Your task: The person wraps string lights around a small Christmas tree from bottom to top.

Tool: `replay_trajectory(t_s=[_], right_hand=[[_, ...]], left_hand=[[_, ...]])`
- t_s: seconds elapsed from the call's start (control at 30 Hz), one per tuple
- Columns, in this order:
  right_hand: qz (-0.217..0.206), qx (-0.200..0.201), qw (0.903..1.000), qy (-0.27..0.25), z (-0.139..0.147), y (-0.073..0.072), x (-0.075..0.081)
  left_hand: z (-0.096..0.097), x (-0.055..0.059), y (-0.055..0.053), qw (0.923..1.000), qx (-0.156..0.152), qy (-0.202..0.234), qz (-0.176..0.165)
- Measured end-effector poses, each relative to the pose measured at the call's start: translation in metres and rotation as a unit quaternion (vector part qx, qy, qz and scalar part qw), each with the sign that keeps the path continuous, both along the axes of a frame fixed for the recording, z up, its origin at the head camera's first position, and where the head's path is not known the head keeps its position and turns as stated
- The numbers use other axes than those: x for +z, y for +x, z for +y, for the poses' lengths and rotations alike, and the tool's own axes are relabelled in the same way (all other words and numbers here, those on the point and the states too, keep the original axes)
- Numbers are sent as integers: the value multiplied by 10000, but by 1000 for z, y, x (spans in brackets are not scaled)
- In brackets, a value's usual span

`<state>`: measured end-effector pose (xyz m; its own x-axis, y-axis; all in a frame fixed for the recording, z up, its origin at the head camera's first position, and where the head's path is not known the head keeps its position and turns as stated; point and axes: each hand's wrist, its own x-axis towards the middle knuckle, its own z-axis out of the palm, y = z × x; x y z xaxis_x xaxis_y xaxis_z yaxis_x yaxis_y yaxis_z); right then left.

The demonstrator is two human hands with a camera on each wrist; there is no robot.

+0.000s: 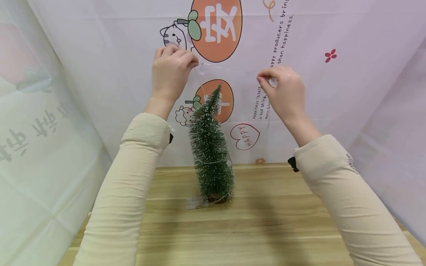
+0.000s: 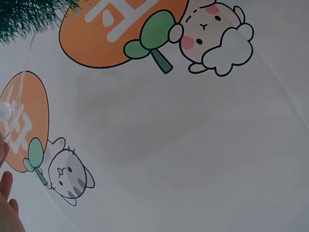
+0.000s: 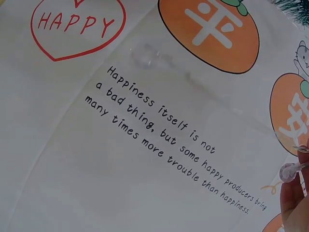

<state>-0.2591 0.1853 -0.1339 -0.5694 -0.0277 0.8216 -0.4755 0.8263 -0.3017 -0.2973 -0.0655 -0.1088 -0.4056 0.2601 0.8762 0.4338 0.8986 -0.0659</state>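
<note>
A small green artificial tree [image 1: 213, 147] with white-flecked needles stands on the table, its tip bent to the right. Clear light-string wire [image 2: 21, 79] runs from the tree up to my left hand [image 1: 171, 72], which pinches it above and left of the tip. The string stretches across to my right hand [image 1: 286, 88], whose thumb and forefinger pinch it at about the same height. Clear bulbs show by both hands, one a round bulb [image 3: 289, 172] in the right wrist view. Part of the string circles the tree's lower half. A transparent battery box [image 1: 196, 203] lies beside the base.
The wooden table [image 1: 213, 229] meets a printed cloth backdrop [image 1: 362, 92] just behind the tree. Another pale cloth [image 1: 50, 155] hangs along the left side, and cloth also closes off the right.
</note>
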Motion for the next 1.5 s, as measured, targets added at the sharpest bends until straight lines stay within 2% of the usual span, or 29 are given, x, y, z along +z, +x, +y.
replay_trajectory(t_s=[0.3,0.53,0.73,0.93,1.2,1.37,1.5], right_hand=[[517,370,9980,-23,2,1,-7],[872,434,9952,-15,0,6,-10],[1217,455,9915,-74,0,9,-13],[1592,581,9854,159,0,16,-16],[1688,815,9822,142,-4,23,-24],[1739,1103,9785,120,-10,26,-31],[1826,1318,9737,337,-12,30,-41]], left_hand=[[-6,-6,2,9991,-165,233,311],[-11,-12,3,9984,-242,435,286],[-17,-18,4,9967,-371,594,418],[-23,-25,5,9949,-530,751,413],[-33,-35,10,9948,-637,647,465],[-42,-46,14,9943,-701,530,601],[-51,-56,16,9941,-730,382,701]])
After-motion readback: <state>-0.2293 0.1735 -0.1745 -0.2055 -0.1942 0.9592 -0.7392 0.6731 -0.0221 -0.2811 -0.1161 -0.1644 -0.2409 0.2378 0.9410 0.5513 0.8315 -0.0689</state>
